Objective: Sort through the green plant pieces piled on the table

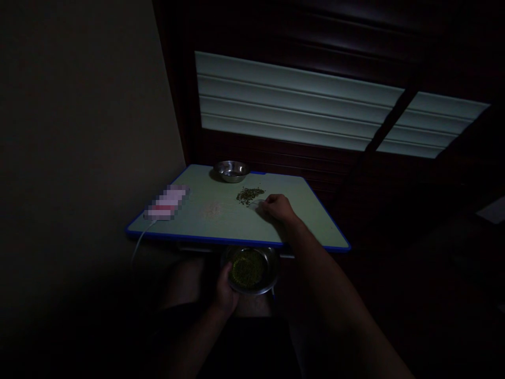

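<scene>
Below the table's near edge, my left hand (227,292) grips the rim of a metal bowl (270,281), thumb on its inner side. Small green grains or beans (248,267) lie in that bowl. Over the tabletop, my right hand (278,207) is closed on a thin pale tool (257,201); dim light hides its exact kind. The tool's far end reaches the edge of a loose heap of small dark green-brown grains (249,195). A second metal bowl (232,171) stands upright at the table's back edge, beyond the heap.
The pale table (189,231) has a blue rim. On its left lies a blurred pinkish device (168,202) with a white cable (138,242) hanging over the edge. A faint whitish patch (212,210) marks the tabletop. A wall (90,105) and dark louvred panels (295,100) stand close by.
</scene>
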Demonstrator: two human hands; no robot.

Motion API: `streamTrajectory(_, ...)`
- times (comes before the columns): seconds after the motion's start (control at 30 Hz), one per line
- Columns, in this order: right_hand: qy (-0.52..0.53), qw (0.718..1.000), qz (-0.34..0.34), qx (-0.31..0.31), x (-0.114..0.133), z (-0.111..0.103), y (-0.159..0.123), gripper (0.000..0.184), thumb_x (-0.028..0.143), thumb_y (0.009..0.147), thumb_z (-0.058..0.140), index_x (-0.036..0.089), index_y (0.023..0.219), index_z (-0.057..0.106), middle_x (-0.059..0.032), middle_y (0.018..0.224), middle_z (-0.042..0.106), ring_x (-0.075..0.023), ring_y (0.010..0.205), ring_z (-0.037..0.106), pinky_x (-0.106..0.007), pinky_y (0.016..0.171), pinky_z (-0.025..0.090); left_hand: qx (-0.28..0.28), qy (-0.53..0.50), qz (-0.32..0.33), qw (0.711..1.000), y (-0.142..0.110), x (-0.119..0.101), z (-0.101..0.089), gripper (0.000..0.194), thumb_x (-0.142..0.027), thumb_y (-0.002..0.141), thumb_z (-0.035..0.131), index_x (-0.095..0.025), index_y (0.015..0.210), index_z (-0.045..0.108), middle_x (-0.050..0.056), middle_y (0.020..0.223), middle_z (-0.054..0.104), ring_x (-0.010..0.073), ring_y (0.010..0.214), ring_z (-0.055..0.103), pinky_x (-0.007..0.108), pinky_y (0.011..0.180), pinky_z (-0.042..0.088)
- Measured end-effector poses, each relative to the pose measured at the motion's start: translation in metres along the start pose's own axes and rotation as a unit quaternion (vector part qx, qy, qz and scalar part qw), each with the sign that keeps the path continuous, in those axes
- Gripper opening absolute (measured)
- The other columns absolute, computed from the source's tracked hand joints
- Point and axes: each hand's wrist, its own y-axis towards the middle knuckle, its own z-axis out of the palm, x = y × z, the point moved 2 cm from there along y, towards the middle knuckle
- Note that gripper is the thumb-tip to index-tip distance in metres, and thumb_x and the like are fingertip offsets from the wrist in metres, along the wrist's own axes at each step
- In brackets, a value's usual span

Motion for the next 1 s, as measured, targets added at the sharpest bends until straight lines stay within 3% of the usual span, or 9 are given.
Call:
streamTrajectory(0.23,-0.001,0.998,0.025,0.061,0.014,0.009,-0.005,0.010,0.025,0.067,0.065,0.016,0.066,0.064,-0.0018,0.057,0.061,-0.0109,0.051,0.053,-0.022,0.050,0.038,-0.008,-0.007,-0.014,1.000,0.004,0.004,-0.005,0.027,-0.031,0.072,0.064,-0.016,0.093,0.071,0.008,0.092,0.075,0.0253,0.095,0.067,0.039,0.091,0.048)
streamTrajectory(0.43,-0.047,0.993,0.051,0.091,0.043,0.034,-0.010,0.009,0.024,0.062,0.067,0.017,0.059,0.063,-0.0074,0.061,0.063,-0.0179,0.058,0.059,-0.027,0.052,0.043,0.010,-0.011,-0.018,1.000,0.006,0.008,-0.008,0.031,-0.036,0.073,0.065,-0.015,0.095,0.070,0.010,0.097,0.074,0.0271,0.101,0.065,0.041,0.095,0.046)
streamTrajectory(0.7,-0.073,0.994,0.044,0.068,0.081,0.059,-0.011,0.015,0.025,0.065,0.062,0.013,0.072,0.068,-0.0138,0.073,0.068,-0.0238,0.070,0.065,-0.029,0.058,0.047,-0.009,-0.014,-0.027,0.999,0.005,0.008,-0.006,0.027,-0.032,0.073,0.066,-0.013,0.091,0.071,0.011,0.090,0.074,0.0289,0.101,0.065,0.043,0.096,0.045)
streamTrajectory(0.87,-0.033,0.995,0.040,0.085,0.087,0.069,-0.010,0.014,0.023,0.066,0.061,0.012,0.070,0.068,-0.0157,0.071,0.068,-0.0229,0.070,0.066,-0.028,0.058,0.047,-0.009,-0.019,-0.034,0.999,0.003,0.008,-0.005,0.024,-0.030,0.073,0.065,-0.015,0.090,0.071,0.010,0.090,0.075,0.0292,0.102,0.065,0.044,0.097,0.046)
streamTrajectory(1.0,-0.012,0.998,0.040,0.039,0.086,0.068,-0.008,0.015,0.029,0.068,0.060,0.014,0.067,0.065,-0.0130,0.070,0.068,-0.0204,0.070,0.065,-0.026,0.058,0.047,-0.007,-0.012,-0.036,0.999,0.005,0.010,-0.007,0.024,-0.032,0.074,0.065,-0.014,0.089,0.072,0.010,0.087,0.075,0.0297,0.101,0.066,0.045,0.096,0.046)
